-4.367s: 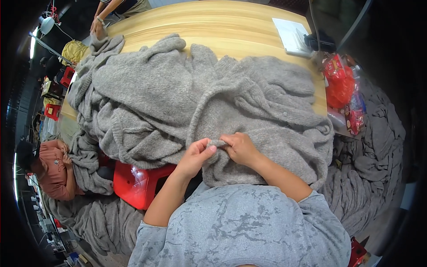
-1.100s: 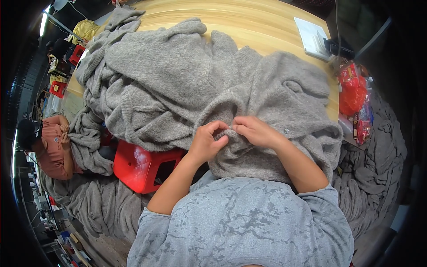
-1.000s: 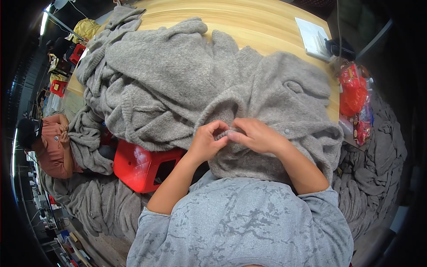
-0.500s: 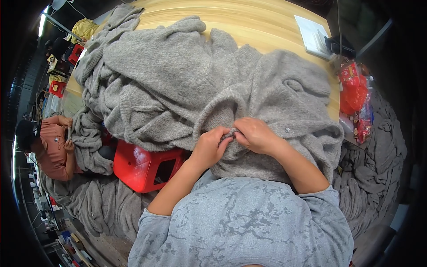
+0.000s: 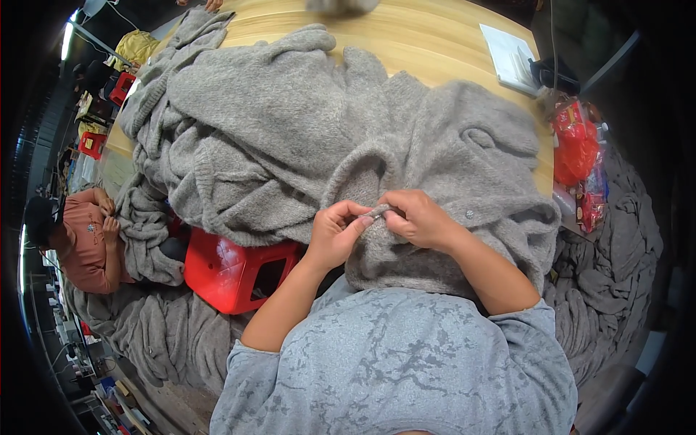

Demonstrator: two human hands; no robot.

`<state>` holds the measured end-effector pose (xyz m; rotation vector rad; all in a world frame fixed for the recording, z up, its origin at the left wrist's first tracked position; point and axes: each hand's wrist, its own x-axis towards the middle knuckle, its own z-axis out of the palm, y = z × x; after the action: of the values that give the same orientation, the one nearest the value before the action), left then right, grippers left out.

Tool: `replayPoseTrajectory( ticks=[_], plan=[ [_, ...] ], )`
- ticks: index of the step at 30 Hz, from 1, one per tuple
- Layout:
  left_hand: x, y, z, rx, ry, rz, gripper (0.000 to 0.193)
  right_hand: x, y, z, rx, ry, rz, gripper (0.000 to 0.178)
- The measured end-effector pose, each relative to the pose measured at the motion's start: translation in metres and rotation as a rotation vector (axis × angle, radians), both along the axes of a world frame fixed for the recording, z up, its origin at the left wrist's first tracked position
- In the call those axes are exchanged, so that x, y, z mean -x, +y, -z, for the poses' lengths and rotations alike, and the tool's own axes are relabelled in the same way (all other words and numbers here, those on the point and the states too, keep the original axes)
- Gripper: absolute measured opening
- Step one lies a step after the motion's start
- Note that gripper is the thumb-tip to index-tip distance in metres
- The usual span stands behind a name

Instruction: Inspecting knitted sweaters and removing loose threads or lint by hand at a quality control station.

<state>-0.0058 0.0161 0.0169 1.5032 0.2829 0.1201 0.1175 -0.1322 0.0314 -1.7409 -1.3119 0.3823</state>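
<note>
A grey knitted cardigan [image 5: 449,156] lies in front of me, its edge hanging over the near side of the table. My left hand [image 5: 339,233] is closed, thumb and fingers pinching a small piece of the knit edge. Against it, my right hand [image 5: 416,219] is closed on the same edge, the fingertips of both hands almost meeting. A small bright spot shows between them; I cannot make out what it is. To the right of my right hand, a shiny round button [image 5: 469,214] sits on the knit.
More grey knitwear [image 5: 254,94] is heaped on the wooden table [image 5: 428,32]. A red stool [image 5: 225,272] stands at left, near a seated person [image 5: 90,235] handling knitwear. White papers [image 5: 507,54] lie at far right, with red plastic bags [image 5: 576,148] beyond the table's right edge.
The pinched edge has turned up more into view between my fingers, and my left hand has shifted slightly left. A blurred grey item and another person's hand have appeared at the far table edge.
</note>
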Motion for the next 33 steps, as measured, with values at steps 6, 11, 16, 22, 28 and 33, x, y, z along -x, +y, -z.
replayPoseTrajectory(
  ticks=[6,11,16,22,28,33],
  plan=[
    [-0.006,0.005,0.011,0.434,-0.017,-0.031,0.009,0.001,0.003,-0.001,0.138,0.818,0.039,0.008],
    [-0.01,0.015,0.007,0.448,0.125,0.183,0.01,-0.005,0.005,0.01,0.057,1.081,-0.06,0.004],
    [-0.007,0.014,-0.015,0.341,0.193,0.253,0.009,-0.01,0.007,-0.01,0.123,0.782,-0.031,0.003],
    [-0.007,0.012,0.005,0.542,0.307,0.177,0.009,0.001,0.014,-0.015,-0.171,0.173,0.051,0.016],
    [-0.015,0.012,-0.004,0.92,0.082,-0.035,0.019,0.021,-0.009,-0.026,0.148,0.043,0.192,0.027],
    [-0.018,0.014,-0.002,0.834,0.103,-0.053,0.02,0.032,-0.03,0.005,0.084,-0.264,0.404,0.039]
  ],
)
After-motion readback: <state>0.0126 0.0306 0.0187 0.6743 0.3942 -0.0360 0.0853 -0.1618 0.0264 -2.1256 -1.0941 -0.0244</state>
